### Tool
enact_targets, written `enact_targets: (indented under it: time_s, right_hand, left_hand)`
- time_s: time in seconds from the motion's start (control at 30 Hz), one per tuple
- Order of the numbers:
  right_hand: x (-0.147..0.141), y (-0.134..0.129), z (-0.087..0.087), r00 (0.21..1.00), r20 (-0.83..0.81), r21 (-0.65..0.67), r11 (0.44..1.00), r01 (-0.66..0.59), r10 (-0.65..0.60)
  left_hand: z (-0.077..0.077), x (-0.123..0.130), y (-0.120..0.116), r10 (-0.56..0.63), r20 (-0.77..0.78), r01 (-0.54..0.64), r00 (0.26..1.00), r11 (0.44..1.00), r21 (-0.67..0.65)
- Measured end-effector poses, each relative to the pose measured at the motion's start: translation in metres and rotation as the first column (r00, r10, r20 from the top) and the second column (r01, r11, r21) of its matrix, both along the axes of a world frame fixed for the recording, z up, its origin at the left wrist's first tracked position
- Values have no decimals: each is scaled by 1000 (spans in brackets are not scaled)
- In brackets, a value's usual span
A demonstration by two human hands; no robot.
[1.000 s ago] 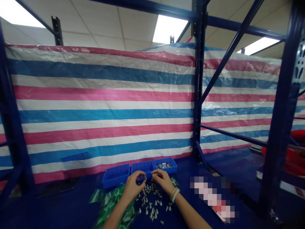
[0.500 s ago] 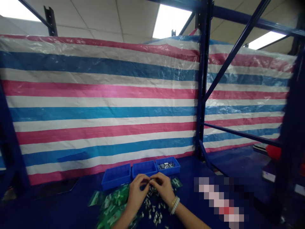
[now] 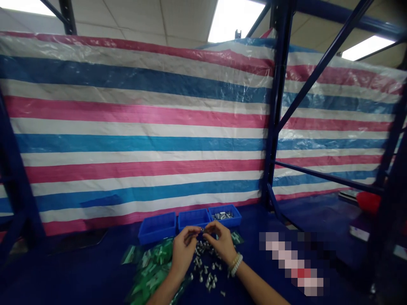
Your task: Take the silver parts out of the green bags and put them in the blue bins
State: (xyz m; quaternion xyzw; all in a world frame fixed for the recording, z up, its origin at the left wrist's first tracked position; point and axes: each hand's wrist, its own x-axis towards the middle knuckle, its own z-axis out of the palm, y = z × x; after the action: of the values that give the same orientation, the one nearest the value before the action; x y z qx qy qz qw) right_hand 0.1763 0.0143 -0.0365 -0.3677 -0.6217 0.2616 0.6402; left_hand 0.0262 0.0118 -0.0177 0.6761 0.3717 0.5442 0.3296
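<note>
In the lower middle of the frame we hold our left hand (image 3: 184,246) and our right hand (image 3: 224,243) close together above a dark blue tabletop (image 3: 98,275), fingertips nearly meeting. A tiny shiny metal piece (image 3: 202,230) sits between them; on each hand the thumb and forefinger curve toward it, but we cannot tell which of them, if either, clamps it. Pale beaded bracelets (image 3: 235,265) circle our right wrist. Just below the hands, toward the bottom of the frame, we see small silvery screw-like metal parts (image 3: 209,280) scattered loose. A heap of translucent green plastic packets (image 3: 151,271) lies left of them, with a single green packet (image 3: 129,255) at its left edge.

Beyond our fingers, near the frame's lower centre, three shallow rectangular blue plastic boxes stand in a row: a left box (image 3: 158,235), a middle box (image 3: 193,214) and a right box (image 3: 234,221), the last holding silvery metal pieces (image 3: 222,215). At lower right lies a long pale item (image 3: 294,266), blurred by pixelation. Behind everything we face a red, white and blue striped plastic sheet (image 3: 143,144), crossed right of centre by a dark blue metal post (image 3: 276,106).
</note>
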Motion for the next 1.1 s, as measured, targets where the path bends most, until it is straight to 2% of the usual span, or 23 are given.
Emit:
enact_targets:
  time_s: [0.13,0.23,0.33,0.4,0.47,0.53,0.6,0.63,0.7,0.8,0.87,0.93,1.0,1.1]
  right_hand:
    - [0,5,-4,959,-193,-104,967,-231,208]
    - [11,8,3,962,-174,-69,972,-224,210]
    - [34,18,13,999,-18,32,999,-26,27]
    - [52,28,16,983,73,130,979,158,-169]
    - [69,38,14,911,200,226,922,316,-361]
    - [81,44,8,780,358,295,855,426,-513]
    - [88,46,1,662,469,334,811,480,-585]
    - [89,46,-2,631,498,343,804,486,-594]
    - [86,42,-6,625,524,350,815,462,-579]
    - [75,35,-6,666,530,350,851,391,-525]
    - [66,30,-5,697,527,352,872,342,-486]
    - [57,26,-4,726,524,351,890,292,-445]
    - [51,23,-3,750,520,347,903,253,-410]
    - [49,21,-4,777,502,338,913,228,-379]
  left_hand:
    - [6,4,-7,-104,-77,111,992,989,93]
    - [10,0,-6,-118,-50,122,992,988,90]
    - [14,-10,3,-53,-2,53,999,996,76]
    - [16,-18,10,9,6,-9,1000,997,83]
    - [17,-25,18,67,-11,-66,998,993,97]
    - [19,-32,25,104,-40,-99,994,990,104]
    - [22,-37,29,120,-110,-109,987,989,96]
    - [24,-40,30,118,-179,-104,977,991,89]
    - [27,-46,29,92,-378,-63,921,994,89]
    - [26,-56,19,30,-681,43,732,995,90]
    - [22,-64,10,-1,-804,96,594,993,69]
    - [16,-69,3,-16,-864,116,504,992,49]
    - [10,-70,0,3,-872,105,489,993,62]
    - [5,-68,-2,60,-856,71,513,991,112]
